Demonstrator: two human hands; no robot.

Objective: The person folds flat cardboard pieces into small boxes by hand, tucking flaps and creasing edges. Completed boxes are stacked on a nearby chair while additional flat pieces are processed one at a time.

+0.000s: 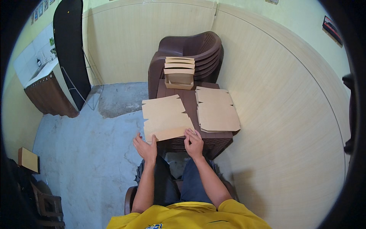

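Note:
A flat, notched brown cardboard box blank [166, 116] lies on the near left part of a dark brown table, its left side reaching past the table edge. My left hand [146, 149] is at its near left corner, fingers spread and the thumb touching the near edge. At the near right corner, my right hand [194, 144] has its fingers bent together on the cardboard. To the right rests a stack of similar flat blanks [218, 110]. Folded cardboard boxes [180, 74] stand nested at the far end of the table.
The brown table [190, 110] has woven-look sides. Stacked brown plastic chairs [206, 49] stand behind it, and a panelled wall [282, 114] runs along the right. A black ironing board [68, 49] leans at the far left beside a curtained sink counter [51, 93].

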